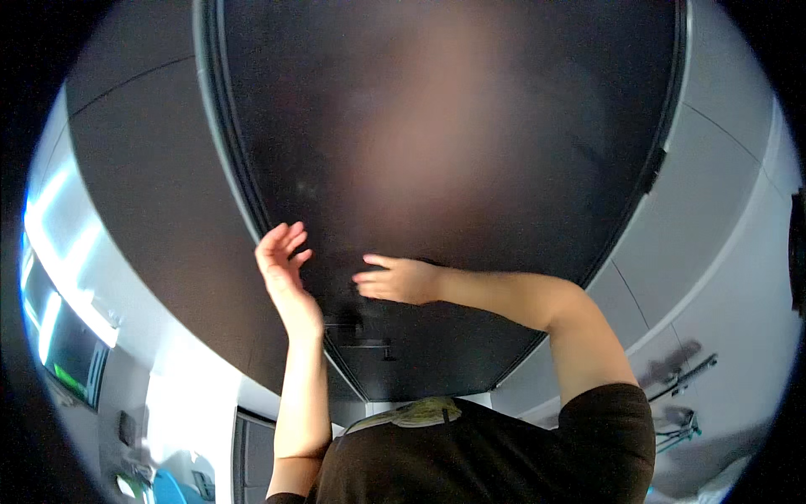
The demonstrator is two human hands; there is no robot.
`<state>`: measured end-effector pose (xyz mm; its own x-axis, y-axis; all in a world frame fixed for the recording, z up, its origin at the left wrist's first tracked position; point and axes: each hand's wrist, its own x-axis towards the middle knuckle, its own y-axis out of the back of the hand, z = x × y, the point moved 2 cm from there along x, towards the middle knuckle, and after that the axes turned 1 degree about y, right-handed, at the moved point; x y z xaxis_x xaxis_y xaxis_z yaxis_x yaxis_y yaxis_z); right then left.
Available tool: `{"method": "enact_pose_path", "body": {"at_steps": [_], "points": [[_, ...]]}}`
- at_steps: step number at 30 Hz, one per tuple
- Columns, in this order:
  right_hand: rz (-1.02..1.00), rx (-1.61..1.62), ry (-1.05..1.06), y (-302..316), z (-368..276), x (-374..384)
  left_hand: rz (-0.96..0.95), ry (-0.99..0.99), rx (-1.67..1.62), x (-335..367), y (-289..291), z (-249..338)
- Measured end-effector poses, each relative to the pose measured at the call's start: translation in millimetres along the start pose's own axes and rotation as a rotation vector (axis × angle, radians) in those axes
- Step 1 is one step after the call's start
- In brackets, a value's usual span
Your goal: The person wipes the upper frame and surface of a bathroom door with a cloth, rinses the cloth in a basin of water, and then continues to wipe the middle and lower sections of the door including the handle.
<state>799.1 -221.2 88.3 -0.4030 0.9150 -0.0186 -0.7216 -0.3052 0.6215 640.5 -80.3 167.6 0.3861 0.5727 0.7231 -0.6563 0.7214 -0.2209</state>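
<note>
A large black door (pixel 537 210) in a dark frame stands before me, and a black lever handle (pixel 369 343) sits low near its left side. My left hand (pixel 284 259) is raised at the door's left edge, above the handle, with loosely bent fingers apart and nothing in them. Across the door from the right reaches my right hand (pixel 399 280). Its fingers stretch left toward the left hand, apart from each other, and no object shows in it. I cannot tell whether either hand touches the door.
A dark wall (pixel 159 210) curves away on the left, with a screen (pixel 75 361) and a blue chair (pixel 168 487) beyond it. Grey wall panels (pixel 714 160) line the right. A dark folded stand or frame (pixel 684 375) is at the lower right.
</note>
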Motion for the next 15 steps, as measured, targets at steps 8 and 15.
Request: {"method": "enact_pose_path", "body": {"at_steps": [8,15], "points": [[0.318,-0.361,-1.043,141,169,-46,-0.156,0.026,-0.093,-9,-48,-13],[0.606,-0.682,-1.887,144,159,-234,-0.210,0.058,-0.129,-19,-71,-11]]}}
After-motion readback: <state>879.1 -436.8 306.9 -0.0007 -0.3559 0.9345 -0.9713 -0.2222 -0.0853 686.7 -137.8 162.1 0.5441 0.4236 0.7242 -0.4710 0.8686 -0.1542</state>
